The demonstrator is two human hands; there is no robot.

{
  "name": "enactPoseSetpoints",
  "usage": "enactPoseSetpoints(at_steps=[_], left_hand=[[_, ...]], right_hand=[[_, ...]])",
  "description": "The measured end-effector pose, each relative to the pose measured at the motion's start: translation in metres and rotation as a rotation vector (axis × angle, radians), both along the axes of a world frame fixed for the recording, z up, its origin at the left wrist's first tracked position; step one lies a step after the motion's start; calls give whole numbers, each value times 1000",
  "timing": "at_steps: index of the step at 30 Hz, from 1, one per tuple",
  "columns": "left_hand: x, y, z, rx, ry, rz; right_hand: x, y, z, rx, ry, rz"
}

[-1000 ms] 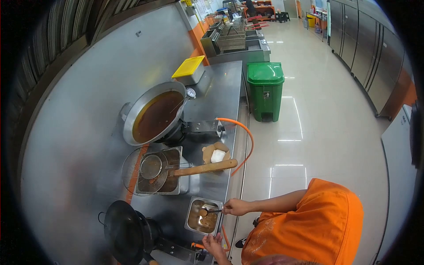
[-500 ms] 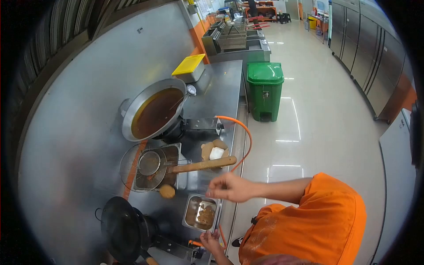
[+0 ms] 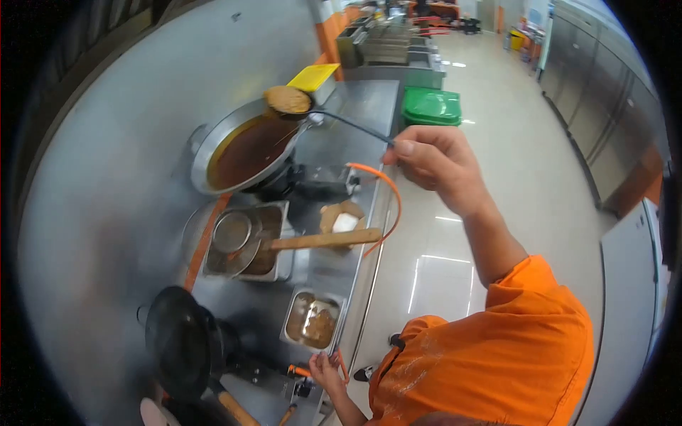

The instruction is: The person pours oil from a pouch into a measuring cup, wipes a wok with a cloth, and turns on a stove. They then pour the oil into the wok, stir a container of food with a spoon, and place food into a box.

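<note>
My right hand (image 3: 433, 160) is closed around the thin dark handle of a ladle (image 3: 348, 126), raised over the near side of a large wok (image 3: 201, 177). A flat round of golden-brown batter (image 3: 288, 99) fills the ladle's shallow bowl. Dark brown oil (image 3: 249, 157) with a yellowish edge lies in the wok. Lower down, my left hand (image 3: 327, 372) has its fingers curled at the near corner of a small metal container (image 3: 290, 319). Brown batter (image 3: 320, 326) covers part of that container's bottom.
A wooden-handled wire strainer (image 3: 327, 239) lies across a deep metal pan (image 3: 283, 261). A black wok (image 3: 177, 341) sits on the nearer burner. An orange gas hose (image 3: 392, 195) loops over the counter edge, and a green bin (image 3: 432, 105) stands on the floor beyond.
My right hand has risen from beside the metal container, carrying the ladle and its brown round up over the wok. My left hand stays at the container's corner. The view has shifted slightly.
</note>
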State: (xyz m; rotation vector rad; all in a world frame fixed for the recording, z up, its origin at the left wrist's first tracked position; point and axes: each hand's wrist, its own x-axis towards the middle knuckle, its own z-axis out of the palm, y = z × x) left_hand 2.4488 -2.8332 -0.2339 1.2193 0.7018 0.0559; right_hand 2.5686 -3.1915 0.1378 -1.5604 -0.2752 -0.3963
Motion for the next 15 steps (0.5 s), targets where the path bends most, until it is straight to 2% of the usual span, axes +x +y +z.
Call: enactPoseSetpoints(at_steps=[2,3,6,7,8,10,12,14,15], left_hand=[[2,7,-18,-25,-57,-75],[1,7,-23,-34,-64,-58],[1,4,-30,1,-121,-16],[2,5,-33,-62,-123,-10],[3,8,-50,22,-117,-2],[4,5,-28,25,-115,-33],[6,8,-28,1,-107,-30],[10,6,-15,-9,-86,2],[8,5,-11,-8,-84,-19]], right_hand=[[0,9,-11,-106,-83,-52],[-2,16,-17,-101,-71,15],[-10,52,-55,-163,147,184],[-13,68,-75,-62,251,243],[-18,83,-99,31,371,296],[-26,106,-156,65,519,436],[-34,126,-208,-3,629,508],[-32,126,-263,-107,885,508],[-35,129,-285,-123,903,531]])
